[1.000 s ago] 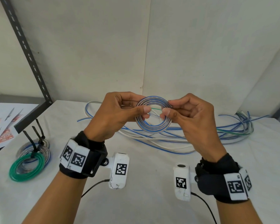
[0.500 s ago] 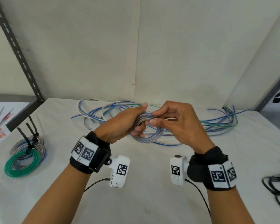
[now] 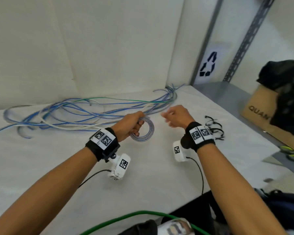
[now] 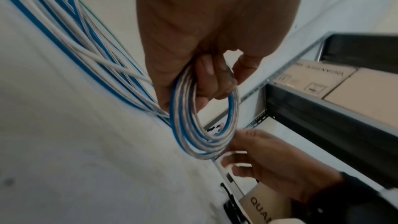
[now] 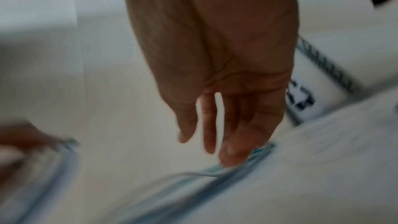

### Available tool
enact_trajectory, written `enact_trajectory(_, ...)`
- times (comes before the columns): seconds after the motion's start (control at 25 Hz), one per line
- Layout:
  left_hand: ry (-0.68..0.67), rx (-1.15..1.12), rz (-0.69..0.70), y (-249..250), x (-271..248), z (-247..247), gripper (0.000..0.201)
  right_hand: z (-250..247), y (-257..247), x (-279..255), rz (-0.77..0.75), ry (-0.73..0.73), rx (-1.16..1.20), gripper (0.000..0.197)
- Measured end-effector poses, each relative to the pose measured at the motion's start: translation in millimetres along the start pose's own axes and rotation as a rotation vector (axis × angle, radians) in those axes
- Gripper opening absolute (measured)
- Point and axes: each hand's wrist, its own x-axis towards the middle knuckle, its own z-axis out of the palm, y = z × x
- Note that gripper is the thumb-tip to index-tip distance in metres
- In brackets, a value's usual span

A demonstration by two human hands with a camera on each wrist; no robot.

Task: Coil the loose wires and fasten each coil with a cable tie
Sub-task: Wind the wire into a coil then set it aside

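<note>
My left hand (image 3: 134, 123) grips a small coil of blue-and-clear wire (image 3: 147, 133) just above the white table; in the left wrist view the fingers (image 4: 213, 83) curl through the coil (image 4: 193, 135). My right hand (image 3: 174, 117) hovers to the right of the coil, fingers relaxed and empty, blurred in the right wrist view (image 5: 217, 125). A bunch of black cable ties (image 3: 213, 127) lies just right of that hand. Loose blue, white and green wires (image 3: 71, 114) sprawl along the back of the table.
A cardboard box (image 3: 261, 112) with dark cloth on it stands on the metal shelf at right. A slotted shelf post (image 3: 244, 39) rises in the back right corner. A green wire (image 3: 126, 217) arcs at the table's near edge.
My right hand has let go of the coil and moved right toward the cable ties. My left hand alone now holds the coil, lower. The view has swung to the right.
</note>
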Motion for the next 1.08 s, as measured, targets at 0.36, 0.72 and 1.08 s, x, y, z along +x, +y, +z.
enact_trajectory(0.36, -0.075, -0.018, 0.008, -21, -7, 26, 0.042, -28, 82, -4, 0.359, 0.084, -0.595, 0.050)
enact_trajectory(0.72, 0.104, -0.203, 0.065, -20, -7, -26, 0.041, 0, -60, -7, -0.177, -0.173, 0.463, 0.041)
enact_trajectory(1.08, 0.552, -0.203, 0.180, -9, -43, -128, 0.038, 114, -153, -6, -0.560, -0.290, 0.719, 0.019)
